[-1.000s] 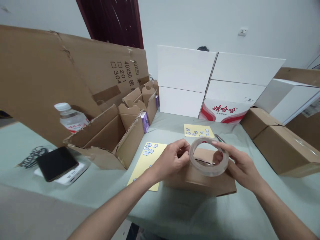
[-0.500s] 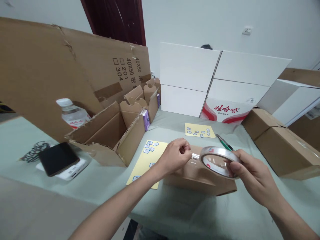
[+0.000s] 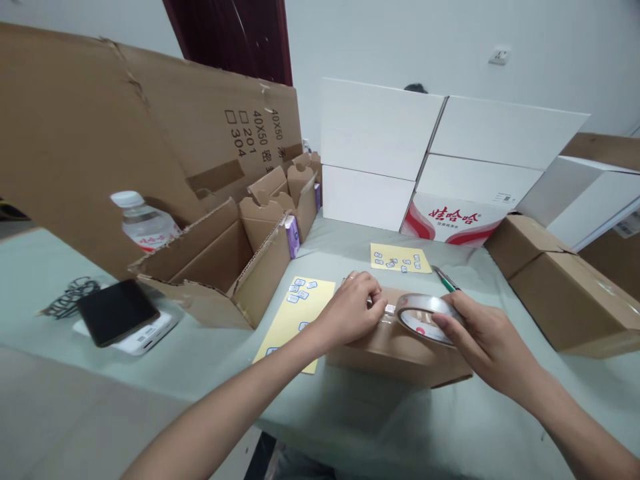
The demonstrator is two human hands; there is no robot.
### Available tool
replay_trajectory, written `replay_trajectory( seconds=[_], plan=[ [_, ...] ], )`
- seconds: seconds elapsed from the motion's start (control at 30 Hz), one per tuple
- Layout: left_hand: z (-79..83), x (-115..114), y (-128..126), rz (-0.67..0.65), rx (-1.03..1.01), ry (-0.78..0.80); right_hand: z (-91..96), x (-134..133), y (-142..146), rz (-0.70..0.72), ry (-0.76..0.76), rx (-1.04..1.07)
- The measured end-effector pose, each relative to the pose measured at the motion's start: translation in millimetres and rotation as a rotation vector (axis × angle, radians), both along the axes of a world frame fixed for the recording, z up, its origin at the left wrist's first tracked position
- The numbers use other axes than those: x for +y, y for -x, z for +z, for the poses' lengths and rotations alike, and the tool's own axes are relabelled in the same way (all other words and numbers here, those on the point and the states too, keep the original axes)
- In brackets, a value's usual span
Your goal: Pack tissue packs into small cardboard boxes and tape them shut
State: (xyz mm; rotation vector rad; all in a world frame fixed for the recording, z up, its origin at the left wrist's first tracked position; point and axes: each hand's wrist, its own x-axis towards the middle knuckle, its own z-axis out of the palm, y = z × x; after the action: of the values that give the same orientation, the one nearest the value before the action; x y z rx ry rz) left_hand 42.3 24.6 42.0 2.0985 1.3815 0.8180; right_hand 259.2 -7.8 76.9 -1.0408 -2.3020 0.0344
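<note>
A small closed cardboard box (image 3: 395, 350) lies on the pale green table in front of me. My right hand (image 3: 487, 340) grips a roll of clear tape (image 3: 425, 317) just above the box's top. My left hand (image 3: 353, 310) pinches the tape's free end beside the roll, fingers closed, resting near the box's left top edge. A short strip of tape stretches between the two hands.
Yellow sticker sheets (image 3: 295, 317) (image 3: 400, 259) lie left of and behind the box, with a green pen (image 3: 445, 279) nearby. Open cardboard boxes (image 3: 225, 260), a water bottle (image 3: 143, 227) and a phone (image 3: 117, 310) stand left. White cartons (image 3: 430, 160) at back, brown boxes (image 3: 560, 287) right.
The roll tipped from upright to nearly flat and came down onto the box top. My left hand drew the tape end out a little and lowered with it.
</note>
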Motion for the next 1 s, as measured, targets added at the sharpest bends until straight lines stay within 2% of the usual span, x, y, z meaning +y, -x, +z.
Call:
replay_trajectory(
  seconds=[0.37, 0.57, 0.77, 0.87, 1.0],
  plan=[
    [5.8, 4, 0, 0.006, 0.203, -0.028, 10.0, 1, -3, -0.089, 0.115, -0.181],
    [16.2, 3, -1, 0.000, 0.371, -0.041, 18.4, 3, 14, -0.093, 0.001, -0.372],
    [23.7, -2, 7, 0.082, 0.503, -0.118, 26.8, 10, 33, -0.108, 0.012, -0.589],
    [15.6, -15, 7, 0.056, 0.549, -0.202, 30.3, 15, 42, -0.127, 0.042, -0.638],
    [-15.7, -43, 3, -0.139, 0.571, -0.460, 31.6, 17, 41, -0.142, 0.106, -0.566]
  ],
)
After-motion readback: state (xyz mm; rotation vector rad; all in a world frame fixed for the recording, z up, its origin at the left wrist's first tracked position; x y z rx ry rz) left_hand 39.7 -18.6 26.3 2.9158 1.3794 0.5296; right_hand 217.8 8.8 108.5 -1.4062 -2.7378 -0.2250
